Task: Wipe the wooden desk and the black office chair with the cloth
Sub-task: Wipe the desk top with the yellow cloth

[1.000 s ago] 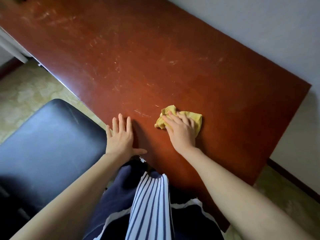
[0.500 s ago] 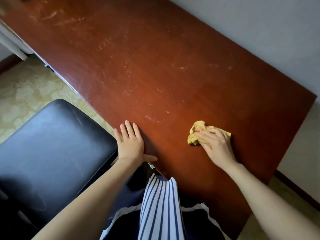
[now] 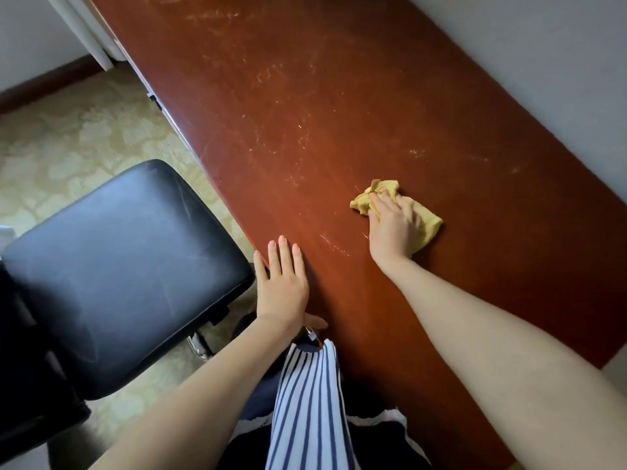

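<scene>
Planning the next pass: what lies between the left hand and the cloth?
In the head view, only bare desk with pale scratch marks separates the left hand from the cloth under the right hand.

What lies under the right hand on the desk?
A crumpled yellow cloth, pressed onto the wooden desk by the right hand. Its ends show past the hand; its middle and the wood beneath are covered.

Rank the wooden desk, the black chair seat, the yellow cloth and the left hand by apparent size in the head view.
1. wooden desk
2. black chair seat
3. left hand and yellow cloth: alike, unranked, since the right hand covers part of the cloth.
</scene>
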Motion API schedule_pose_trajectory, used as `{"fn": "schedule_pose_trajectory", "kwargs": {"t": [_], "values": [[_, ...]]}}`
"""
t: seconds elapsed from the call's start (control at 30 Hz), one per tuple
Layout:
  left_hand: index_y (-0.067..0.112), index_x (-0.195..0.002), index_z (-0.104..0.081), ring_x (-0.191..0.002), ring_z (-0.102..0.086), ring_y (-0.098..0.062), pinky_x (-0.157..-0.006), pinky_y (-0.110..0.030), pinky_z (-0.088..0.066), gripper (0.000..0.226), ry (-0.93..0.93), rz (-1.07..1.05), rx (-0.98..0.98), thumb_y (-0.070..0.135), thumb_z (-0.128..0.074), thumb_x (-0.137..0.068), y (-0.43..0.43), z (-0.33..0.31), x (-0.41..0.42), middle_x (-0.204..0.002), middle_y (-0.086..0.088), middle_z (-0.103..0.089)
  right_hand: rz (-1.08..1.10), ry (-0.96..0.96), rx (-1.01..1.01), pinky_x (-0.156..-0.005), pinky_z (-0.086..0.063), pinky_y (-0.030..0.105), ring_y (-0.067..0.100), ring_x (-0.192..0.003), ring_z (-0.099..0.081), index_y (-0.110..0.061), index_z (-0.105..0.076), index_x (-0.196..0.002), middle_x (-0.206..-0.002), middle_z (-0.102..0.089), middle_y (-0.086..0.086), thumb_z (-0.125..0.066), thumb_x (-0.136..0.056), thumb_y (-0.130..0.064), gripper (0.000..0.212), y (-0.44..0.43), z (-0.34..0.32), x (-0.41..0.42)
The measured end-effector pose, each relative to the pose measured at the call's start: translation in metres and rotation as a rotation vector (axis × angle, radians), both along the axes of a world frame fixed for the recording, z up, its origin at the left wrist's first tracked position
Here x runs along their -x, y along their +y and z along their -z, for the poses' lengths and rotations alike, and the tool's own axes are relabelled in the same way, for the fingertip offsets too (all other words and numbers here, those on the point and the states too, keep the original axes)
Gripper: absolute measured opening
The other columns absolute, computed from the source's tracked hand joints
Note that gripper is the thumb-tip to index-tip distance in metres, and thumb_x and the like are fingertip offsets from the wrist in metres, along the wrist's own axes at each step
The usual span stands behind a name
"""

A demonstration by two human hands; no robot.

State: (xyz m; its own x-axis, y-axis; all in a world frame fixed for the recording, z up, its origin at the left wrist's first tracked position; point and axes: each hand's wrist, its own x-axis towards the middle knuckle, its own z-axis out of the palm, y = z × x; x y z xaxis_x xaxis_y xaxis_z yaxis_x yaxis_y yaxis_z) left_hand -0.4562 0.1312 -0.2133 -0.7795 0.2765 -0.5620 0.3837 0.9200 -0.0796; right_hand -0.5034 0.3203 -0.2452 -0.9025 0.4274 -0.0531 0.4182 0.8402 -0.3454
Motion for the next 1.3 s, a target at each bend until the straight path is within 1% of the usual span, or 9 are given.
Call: {"fn": "schedule_pose_trajectory", "kwargs": {"t": [0.1,0.3,0.5,0.67,0.77,0.83,0.97,1.1,1.3], "values": [[-0.005,-0.146,0.013,-0.143,0.008,-0.045,-0.112,-0.061,0.003,0.139,0.004,-0.006,0.006,0.071,-0.067,-0.062,0.001,0.000,0.001,-0.154,-0.030,0.013,-0.216,0.033,0.012,-0.111,-0.017,0.037,0.021,-0.136,-0.036,-0.025,-0.058,-0.130,-0.141,-0.049,-0.004,-0.054,-0.096,-0.024,0.034,-0.032,0.004,-0.011],[-0.004,-0.146,0.014,-0.144,0.009,-0.042,-0.113,-0.059,0.002,0.139,-0.005,0.000,0.037,0.075,-0.063,-0.062,0.000,-0.002,0.000,-0.154,-0.028,0.015,-0.516,0.136,0.028,-0.106,-0.034,0.043,0.023,-0.121,-0.055,-0.023,-0.069,-0.114,-0.126,-0.063,-0.001,-0.071,-0.082,-0.015,0.033,-0.049,0.008,-0.059],[-0.004,-0.146,0.013,-0.144,0.007,-0.043,-0.114,-0.056,-0.003,0.141,-0.010,0.025,0.039,0.080,-0.061,-0.060,-0.003,-0.002,0.000,-0.155,-0.027,0.014,-0.703,0.180,0.023,-0.110,-0.027,0.037,0.020,-0.122,-0.052,-0.023,-0.067,-0.117,-0.129,-0.060,-0.002,-0.076,-0.074,-0.008,0.046,-0.013,0.010,-0.124],[-0.004,-0.147,0.011,-0.144,0.004,-0.044,-0.115,-0.056,-0.003,0.141,0.002,0.063,0.037,0.084,-0.056,-0.060,-0.004,-0.001,0.000,-0.155,-0.028,0.011,-0.893,0.055,-0.058,-0.114,-0.021,0.035,0.016,-0.130,-0.040,-0.023,-0.059,-0.127,-0.138,-0.052,-0.003,-0.077,-0.073,-0.009,0.059,0.053,0.006,-0.158],[-0.006,-0.146,0.011,-0.144,0.003,-0.045,-0.115,-0.057,-0.003,0.141,0.011,0.072,0.043,0.084,-0.056,-0.060,0.000,-0.002,0.001,-0.154,-0.030,0.010,-0.813,-0.028,-0.170,-0.113,-0.015,0.037,0.016,-0.132,-0.035,-0.030,-0.046,-0.134,-0.141,-0.050,-0.003,-0.057,-0.082,-0.020,0.054,0.087,-0.001,-0.155],[-0.007,-0.146,0.011,-0.143,0.002,-0.047,-0.114,-0.058,-0.001,0.141,0.007,0.074,0.054,0.082,-0.057,-0.060,0.003,-0.002,0.002,-0.154,-0.031,0.009,-0.683,-0.063,-0.197,-0.111,-0.013,0.043,0.017,-0.133,-0.034,-0.033,-0.043,-0.134,-0.140,-0.051,-0.002,-0.053,-0.082,-0.022,0.054,0.103,-0.004,-0.145],[-0.009,-0.145,0.012,-0.142,0.002,-0.049,-0.113,-0.059,0.001,0.141,-0.006,0.070,0.070,0.079,-0.060,-0.061,0.007,-0.003,0.002,-0.153,-0.034,0.009,-0.380,-0.098,-0.097,-0.115,-0.009,0.043,0.018,-0.141,-0.027,-0.030,-0.051,-0.135,-0.146,-0.042,-0.005,-0.054,-0.096,-0.019,0.041,0.118,-0.006,-0.107],[-0.010,-0.144,0.012,-0.142,0.003,-0.049,-0.112,-0.061,0.003,0.139,-0.004,0.057,0.061,0.075,-0.062,-0.064,0.005,-0.001,0.003,-0.152,-0.034,0.011,-0.087,-0.114,-0.025,-0.117,-0.005,0.042,0.018,-0.145,-0.017,-0.030,-0.045,-0.140,-0.151,-0.034,-0.007,-0.043,-0.100,-0.029,0.040,0.107,-0.005,-0.057],[-0.009,-0.144,0.013,-0.142,0.005,-0.048,-0.111,-0.061,0.004,0.140,-0.004,0.043,0.055,0.074,-0.064,-0.063,0.003,-0.001,0.003,-0.152,-0.033,0.013,0.038,-0.153,-0.075,-0.118,-0.007,0.040,0.017,-0.145,-0.014,-0.031,-0.037,-0.144,-0.154,-0.029,-0.010,-0.037,-0.101,-0.038,0.044,0.063,-0.001,-0.029]]}}
